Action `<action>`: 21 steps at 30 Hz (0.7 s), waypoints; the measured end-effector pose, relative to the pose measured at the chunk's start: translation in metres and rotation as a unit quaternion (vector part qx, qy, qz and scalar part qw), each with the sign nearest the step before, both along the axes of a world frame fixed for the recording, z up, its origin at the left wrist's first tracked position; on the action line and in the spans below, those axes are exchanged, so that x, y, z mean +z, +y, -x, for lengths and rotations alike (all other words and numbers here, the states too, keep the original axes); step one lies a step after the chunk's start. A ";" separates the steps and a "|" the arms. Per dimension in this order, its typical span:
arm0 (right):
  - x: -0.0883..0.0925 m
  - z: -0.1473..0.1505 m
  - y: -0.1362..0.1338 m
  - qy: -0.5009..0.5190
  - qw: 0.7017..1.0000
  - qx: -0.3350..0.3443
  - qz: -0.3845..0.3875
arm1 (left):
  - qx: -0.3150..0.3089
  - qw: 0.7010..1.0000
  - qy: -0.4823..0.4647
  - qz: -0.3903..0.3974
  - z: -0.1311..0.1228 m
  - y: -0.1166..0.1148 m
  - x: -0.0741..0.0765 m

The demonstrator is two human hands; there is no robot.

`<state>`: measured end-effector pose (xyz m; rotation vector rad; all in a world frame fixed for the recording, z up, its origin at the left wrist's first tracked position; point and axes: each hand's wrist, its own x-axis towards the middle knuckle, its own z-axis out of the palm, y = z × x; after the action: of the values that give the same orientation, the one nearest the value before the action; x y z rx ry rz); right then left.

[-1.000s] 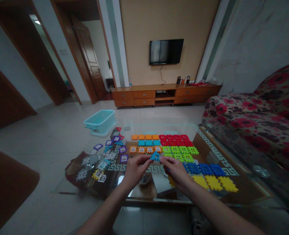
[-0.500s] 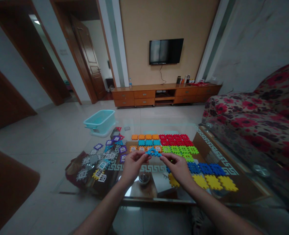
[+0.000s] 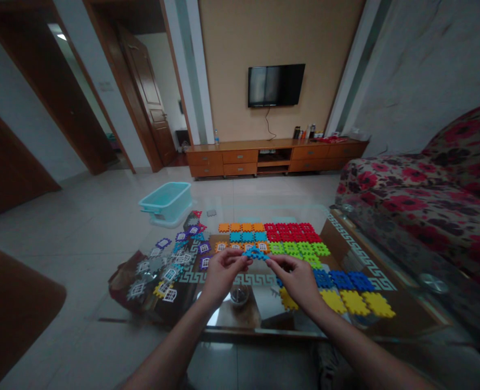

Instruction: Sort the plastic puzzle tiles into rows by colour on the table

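Note:
My left hand (image 3: 222,273) and my right hand (image 3: 296,278) both pinch a small blue toothed plastic tile (image 3: 255,253), held just above the glass table (image 3: 348,246). Behind it, joined tiles lie in rows: orange (image 3: 241,227), cyan (image 3: 248,236), red (image 3: 292,232), green (image 3: 300,249). To the right of my right hand lie blue tiles (image 3: 341,280) and yellow tiles (image 3: 357,303). A loose pile of grey, purple and yellow window tiles (image 3: 169,262) lies left of my left hand.
A turquoise plastic tub (image 3: 166,201) stands on the tiled floor beyond the table. A floral sofa (image 3: 427,200) runs along the right. A wooden TV cabinet (image 3: 272,157) with a wall television (image 3: 276,85) is at the back. Open doors are at the left.
Both hands have lifted the blue tile a little and moved it away from me, toward the orange row. The tile has tipped from upright to flatter.

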<state>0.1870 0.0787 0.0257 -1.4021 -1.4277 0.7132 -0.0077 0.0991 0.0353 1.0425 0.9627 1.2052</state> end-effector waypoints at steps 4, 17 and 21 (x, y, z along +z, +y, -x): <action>-0.001 -0.001 0.001 -0.006 1.000 -0.001 -0.002 | 0.000 1.000 0.003 -0.005 0.000 -0.001 0.000; -0.004 -0.006 0.004 -0.035 0.999 0.010 -0.027 | 0.021 1.000 -0.004 0.002 0.000 0.003 -0.005; -0.004 -0.009 0.006 -0.039 0.999 0.007 -0.037 | 0.025 1.000 -0.011 0.000 0.000 0.003 -0.006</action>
<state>0.1965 0.0843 0.0216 -1.3771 -1.5118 0.6141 -0.0076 0.1021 0.0295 1.0088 0.9765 1.2555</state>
